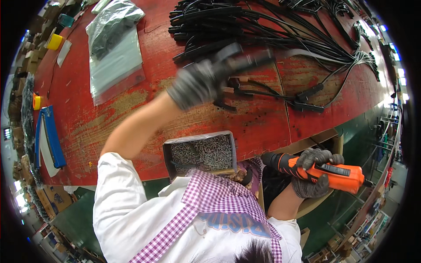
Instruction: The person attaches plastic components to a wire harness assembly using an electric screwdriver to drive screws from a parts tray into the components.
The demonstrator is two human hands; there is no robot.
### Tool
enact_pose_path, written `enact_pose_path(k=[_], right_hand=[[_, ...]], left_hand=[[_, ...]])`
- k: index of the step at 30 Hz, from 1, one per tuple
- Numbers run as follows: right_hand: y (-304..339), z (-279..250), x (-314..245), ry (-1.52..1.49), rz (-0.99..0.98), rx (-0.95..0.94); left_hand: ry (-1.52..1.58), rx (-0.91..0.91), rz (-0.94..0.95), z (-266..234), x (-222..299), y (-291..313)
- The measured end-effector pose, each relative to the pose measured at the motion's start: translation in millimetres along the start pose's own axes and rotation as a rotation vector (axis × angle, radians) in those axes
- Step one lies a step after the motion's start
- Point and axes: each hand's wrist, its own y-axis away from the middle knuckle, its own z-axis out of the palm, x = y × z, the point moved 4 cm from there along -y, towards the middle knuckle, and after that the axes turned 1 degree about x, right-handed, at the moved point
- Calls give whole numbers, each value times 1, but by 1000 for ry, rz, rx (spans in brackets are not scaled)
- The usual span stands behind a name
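My left hand (196,84), in a dark grey glove, reaches over the red table and is blurred by motion. Its fingers are closed on a long black plastic part (252,61), which is smeared too, so its exact kind is unclear. My right hand (316,173), also gloved, grips an orange and black electric screwdriver (340,175) beyond the table's front edge, at the right. Between my arms, a grey box (167,158) full of small metal screws (204,153) stands at the table's edge. Black cables with connector housings (309,100) lie right of my left hand.
A big bundle of black cables (210,26) covers the far side of the worn red table (131,114). Clear plastic bags (115,61) lie at the far left. Nearer on that side are a blue holder (53,138) and yellow tape rolls (55,42).
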Motion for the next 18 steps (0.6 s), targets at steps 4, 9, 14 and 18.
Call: enact_pose_path(k=[4,9,14,18], right_hand=[[12,-10,2,-92,42,46],[17,-18,0,-31,69,53],[24,-23,5,5,151,76],[30,-30,12,-23,213,99]], left_hand=[[1178,100,-275,-66,18,-40],[-1640,-249,-165,17,34,-53],[-1491,-270,-463,40,-26,10],[-1082,-669,-642,30,-12,9]])
